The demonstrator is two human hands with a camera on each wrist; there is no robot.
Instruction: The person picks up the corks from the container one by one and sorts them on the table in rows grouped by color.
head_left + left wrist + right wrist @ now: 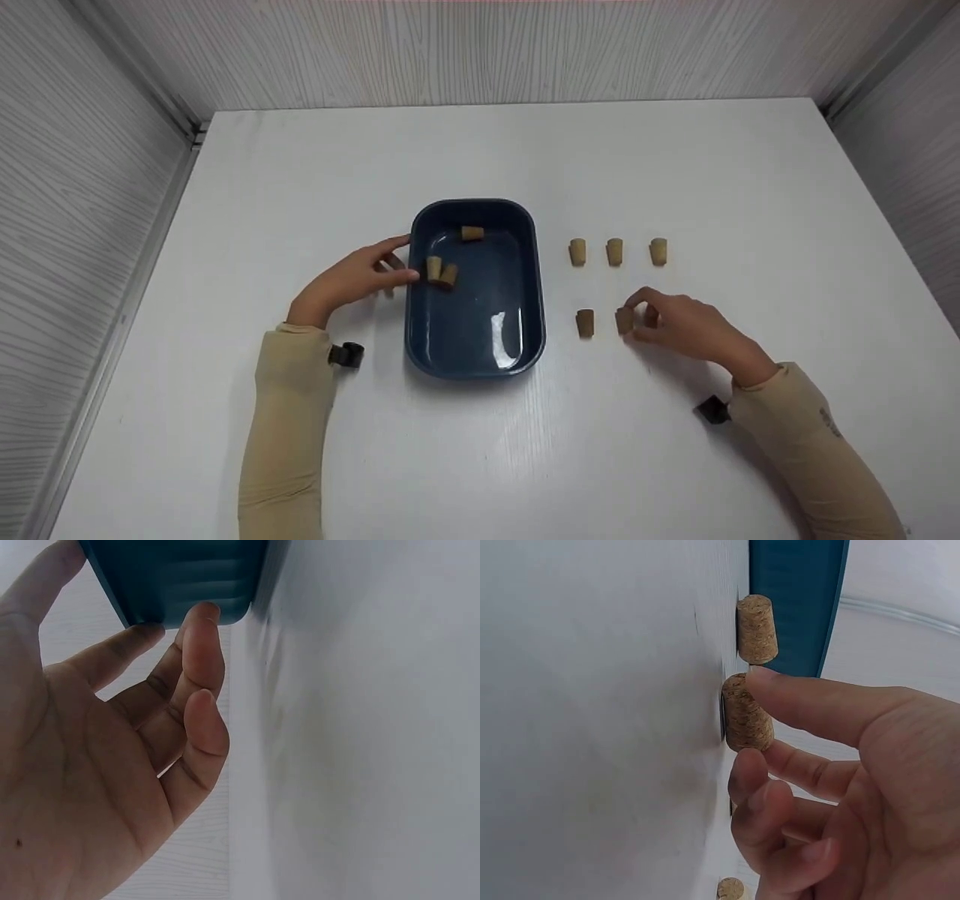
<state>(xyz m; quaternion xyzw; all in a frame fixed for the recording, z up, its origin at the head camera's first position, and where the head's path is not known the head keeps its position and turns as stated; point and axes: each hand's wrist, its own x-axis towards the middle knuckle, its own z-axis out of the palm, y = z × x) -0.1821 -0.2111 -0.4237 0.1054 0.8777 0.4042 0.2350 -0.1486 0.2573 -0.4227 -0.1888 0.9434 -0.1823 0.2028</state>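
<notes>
Head cam high, facing forward and down over worktop (480, 450); wrist cams (347, 355) low, close to hands (97, 757), turned sideways; all three catch blue tray (472, 322), head and right wrist share corks (746, 716)

Wht tbl (720, 172) stands btwn gray wd-grain walls (480, 56).

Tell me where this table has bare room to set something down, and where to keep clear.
Free: the table, between the tray and the back wall; also nearer than the tray, between the two sleeves. Crowded: right of the tray, where five corks form two rows and the right hand pinches one. Left of it, the left hand touches the tray.
</notes>
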